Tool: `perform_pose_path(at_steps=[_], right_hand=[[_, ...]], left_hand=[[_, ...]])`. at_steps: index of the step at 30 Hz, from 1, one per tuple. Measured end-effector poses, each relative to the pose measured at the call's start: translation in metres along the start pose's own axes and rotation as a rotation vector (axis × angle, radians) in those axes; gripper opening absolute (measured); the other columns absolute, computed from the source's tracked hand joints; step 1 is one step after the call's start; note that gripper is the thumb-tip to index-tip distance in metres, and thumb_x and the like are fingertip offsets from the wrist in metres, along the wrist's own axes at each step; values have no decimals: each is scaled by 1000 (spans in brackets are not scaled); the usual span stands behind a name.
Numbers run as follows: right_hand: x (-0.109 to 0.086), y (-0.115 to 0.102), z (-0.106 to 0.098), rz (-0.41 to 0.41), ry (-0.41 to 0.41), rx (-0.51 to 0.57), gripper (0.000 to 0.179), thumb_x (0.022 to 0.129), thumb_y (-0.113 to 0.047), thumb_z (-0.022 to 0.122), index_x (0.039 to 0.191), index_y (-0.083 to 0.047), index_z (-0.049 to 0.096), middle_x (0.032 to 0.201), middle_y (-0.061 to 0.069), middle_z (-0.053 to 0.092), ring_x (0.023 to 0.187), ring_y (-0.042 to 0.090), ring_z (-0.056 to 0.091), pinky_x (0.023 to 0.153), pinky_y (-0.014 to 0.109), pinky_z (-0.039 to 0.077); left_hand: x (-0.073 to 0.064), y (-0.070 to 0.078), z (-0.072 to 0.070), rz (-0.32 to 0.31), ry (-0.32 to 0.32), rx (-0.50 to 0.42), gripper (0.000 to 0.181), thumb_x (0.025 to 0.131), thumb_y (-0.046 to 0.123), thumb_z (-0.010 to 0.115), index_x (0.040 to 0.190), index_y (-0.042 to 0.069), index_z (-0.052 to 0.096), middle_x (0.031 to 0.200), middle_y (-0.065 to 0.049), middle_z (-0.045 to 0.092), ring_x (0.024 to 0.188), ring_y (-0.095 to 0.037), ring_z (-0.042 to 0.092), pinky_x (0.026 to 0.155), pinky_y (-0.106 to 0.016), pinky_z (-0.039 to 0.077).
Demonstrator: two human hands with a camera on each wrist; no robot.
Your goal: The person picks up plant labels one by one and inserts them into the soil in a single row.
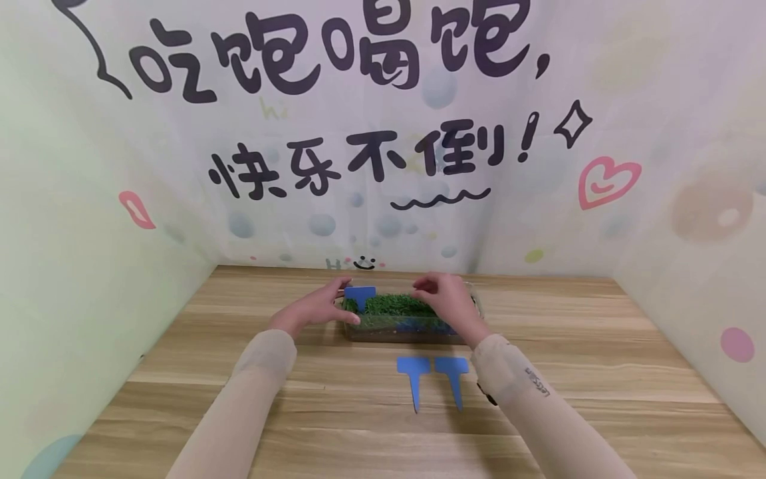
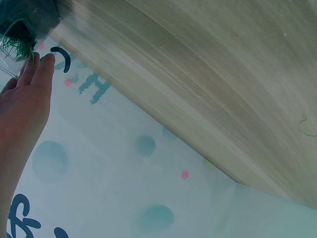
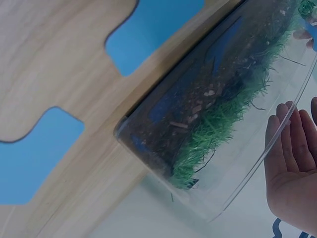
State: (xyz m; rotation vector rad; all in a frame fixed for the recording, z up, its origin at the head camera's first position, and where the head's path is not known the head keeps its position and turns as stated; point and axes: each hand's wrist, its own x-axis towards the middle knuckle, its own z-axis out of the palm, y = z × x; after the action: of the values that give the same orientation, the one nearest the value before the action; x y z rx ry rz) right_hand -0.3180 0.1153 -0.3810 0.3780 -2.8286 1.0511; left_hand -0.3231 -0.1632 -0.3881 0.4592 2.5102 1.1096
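A clear plastic box (image 1: 383, 336) holds dark soil topped with green artificial grass (image 3: 218, 124). One blue plant label (image 1: 360, 293) stands upright at the box's left end. Around that end lies my left hand (image 1: 317, 307), thumb at the front and fingers toward the back; the left wrist view shows these fingers extended by the clear wall. My right hand (image 1: 445, 299) is over the right part of the box, fingers loosely bent with nothing seen in them. In the right wrist view its fingers (image 3: 290, 134) appear beyond the box's clear rim.
Two more blue T-shaped labels, a left one (image 1: 414, 366) and a right one (image 1: 451, 366), lie on the wooden table (image 1: 335, 412) in front of the box, stems toward me. A white printed backdrop (image 1: 335, 226) rises behind the table and along both sides.
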Motion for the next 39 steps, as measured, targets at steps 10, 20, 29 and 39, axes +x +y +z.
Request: perform_pose_path(at_steps=[10,20,29,39], right_hand=[[-4,8,-3,-8,38,-23,24,94,-28,70,112,-13,75,108,4,76,98,21,71,87,42,57],[-7,9,-7,-7,34,17,20,94,-21,70,110,-10,74,107,8,76,98,24,71,86,42,58],[-10,13,-11,4,34,39,22,94,-20,70,111,-7,74,107,9,75,97,24,71,87,43,58],[-11,15,-12,-14,54,24,22,94,-20,70,110,-6,74,105,9,76,94,24,71,85,42,58]], left_hand=[[2,0,1,-5,-3,-5,96,92,30,73,161,10,8,167,-20,14,153,-39,18,124,-55,21],[0,1,0,-11,-3,-12,96,92,29,73,160,11,9,167,-19,14,154,-40,18,124,-56,21],[1,1,1,-6,-11,-3,96,93,30,72,161,9,7,167,-20,12,153,-40,17,124,-56,21],[2,0,0,2,-11,-1,96,93,29,72,160,8,8,166,-22,13,153,-41,17,124,-56,21]])
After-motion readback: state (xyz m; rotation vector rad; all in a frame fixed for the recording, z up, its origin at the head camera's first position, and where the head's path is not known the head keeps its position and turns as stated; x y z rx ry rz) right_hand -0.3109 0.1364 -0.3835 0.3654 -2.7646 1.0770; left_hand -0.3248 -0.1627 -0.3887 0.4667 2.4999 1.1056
